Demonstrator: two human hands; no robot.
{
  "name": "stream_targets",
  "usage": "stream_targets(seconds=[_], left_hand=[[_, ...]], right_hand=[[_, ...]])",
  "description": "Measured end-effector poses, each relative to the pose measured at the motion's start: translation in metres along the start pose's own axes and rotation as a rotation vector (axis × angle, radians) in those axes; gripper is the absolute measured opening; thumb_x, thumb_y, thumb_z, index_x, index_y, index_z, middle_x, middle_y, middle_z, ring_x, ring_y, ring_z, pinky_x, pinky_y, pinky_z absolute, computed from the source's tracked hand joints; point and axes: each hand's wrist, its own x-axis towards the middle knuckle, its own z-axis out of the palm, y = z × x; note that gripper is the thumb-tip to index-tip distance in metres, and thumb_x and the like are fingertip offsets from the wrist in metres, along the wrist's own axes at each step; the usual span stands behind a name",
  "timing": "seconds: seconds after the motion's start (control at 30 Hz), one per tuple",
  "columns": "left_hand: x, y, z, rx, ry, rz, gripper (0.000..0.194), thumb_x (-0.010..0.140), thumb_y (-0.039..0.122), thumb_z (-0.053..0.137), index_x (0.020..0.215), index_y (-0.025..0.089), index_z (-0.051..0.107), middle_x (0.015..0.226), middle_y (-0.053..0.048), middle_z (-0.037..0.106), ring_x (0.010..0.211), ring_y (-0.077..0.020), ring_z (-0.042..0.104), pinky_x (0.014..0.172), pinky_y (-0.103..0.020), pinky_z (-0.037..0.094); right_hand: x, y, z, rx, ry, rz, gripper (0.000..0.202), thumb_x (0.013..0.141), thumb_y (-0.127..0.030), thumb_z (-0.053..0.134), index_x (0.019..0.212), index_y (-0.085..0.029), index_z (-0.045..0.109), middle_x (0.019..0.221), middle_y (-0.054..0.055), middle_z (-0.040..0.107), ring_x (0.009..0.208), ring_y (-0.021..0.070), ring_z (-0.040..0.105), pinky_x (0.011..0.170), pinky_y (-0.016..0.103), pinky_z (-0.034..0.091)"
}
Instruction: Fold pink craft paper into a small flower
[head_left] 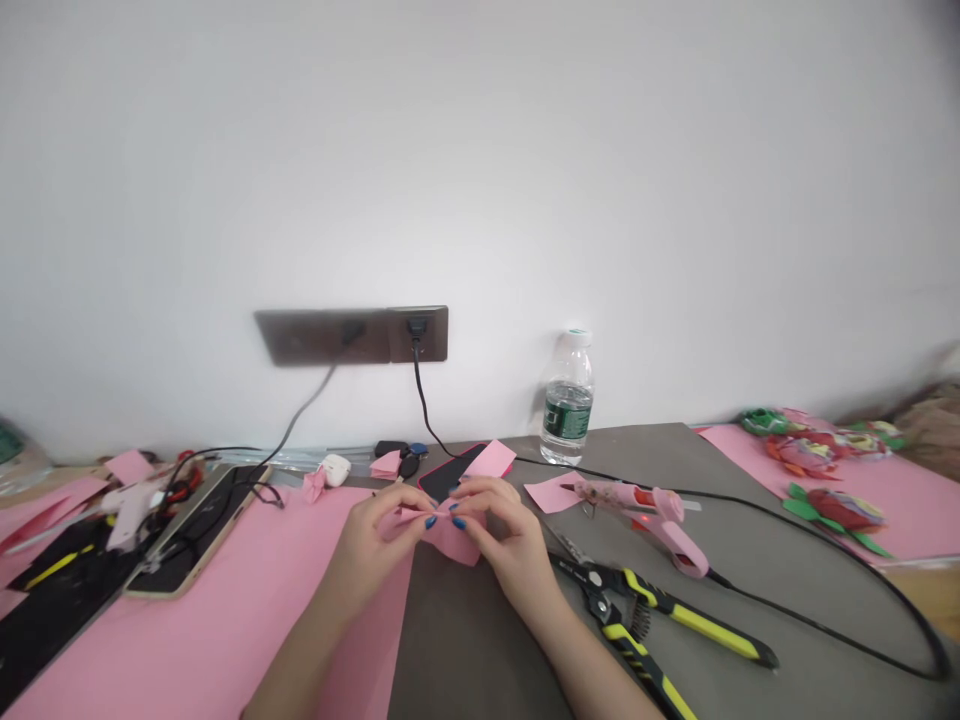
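Both hands meet over the grey mat, pinching one piece of pink paper (455,543) that is folded or gathered at its top edge. My left hand (379,540) grips it between thumb and fingertips from the left. From the right, my right hand (501,525) pinches it close beside the left thumb. Part of the paper hangs below the fingers; the rest is hidden behind them. Just beyond the hands lies a dark phone with a pink edge (442,480), a pink paper square (491,459) resting on it.
A pink glue gun (667,530) with a black cord lies right, near yellow-black pliers-like cutters (701,630). A water bottle (567,410) stands by the wall. Crafted paper flowers (844,508) lie far right. Left are a pink sheet (225,620), a tablet-like device (202,540) and an earbud case (336,469).
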Motion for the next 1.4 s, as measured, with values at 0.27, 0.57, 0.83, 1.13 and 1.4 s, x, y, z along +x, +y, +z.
stream_targets(seconds=[0.27,0.57,0.83,1.13,1.4], left_hand=[[0.000,0.008,0.002,0.032,-0.058,-0.030,0.010,0.084,0.025,0.059,0.082,0.020,0.067,0.083,-0.003,0.070,0.081,-0.0190,0.064,0.071,-0.027,0.048],[-0.003,0.005,0.008,0.226,-0.013,0.231,0.014,0.086,0.015,0.055,0.078,0.020,0.066,0.082,-0.003,0.067,0.083,-0.0179,0.063,0.075,-0.028,0.047],[-0.003,0.012,-0.002,0.142,0.022,0.109,0.020,0.085,0.016,0.051,0.066,0.020,0.050,0.070,0.001,0.051,0.068,-0.0146,0.050,0.065,-0.026,0.039],[0.000,0.012,-0.003,-0.091,0.051,-0.043,0.022,0.086,0.030,0.053,0.067,0.019,0.051,0.068,0.003,0.047,0.067,-0.0142,0.047,0.064,-0.024,0.038],[-0.001,0.016,0.002,-0.059,-0.045,-0.128,0.020,0.085,0.029,0.054,0.068,0.019,0.050,0.067,0.004,0.044,0.060,-0.0119,0.042,0.056,-0.022,0.031]], right_hand=[[-0.001,0.000,0.003,-0.060,-0.032,0.011,0.009,0.084,-0.018,0.065,0.077,-0.023,0.068,0.074,0.001,0.072,0.072,0.0196,0.063,0.082,0.037,0.036],[-0.002,-0.009,0.003,-0.118,-0.073,-0.048,0.011,0.084,-0.013,0.060,0.077,-0.020,0.064,0.075,0.001,0.069,0.074,0.0183,0.062,0.074,0.033,0.034],[-0.002,-0.008,0.002,-0.062,0.033,0.041,0.014,0.088,-0.017,0.053,0.077,-0.020,0.060,0.075,0.002,0.063,0.072,0.0179,0.057,0.069,0.029,0.039],[-0.001,-0.002,0.005,0.316,0.125,0.200,0.025,0.090,-0.045,0.055,0.087,-0.020,0.059,0.078,0.002,0.059,0.070,0.0168,0.054,0.062,0.026,0.044],[-0.002,-0.001,0.004,0.266,0.087,0.276,0.039,0.088,-0.055,0.052,0.076,-0.019,0.060,0.070,0.002,0.056,0.064,0.0171,0.050,0.057,0.026,0.040]])
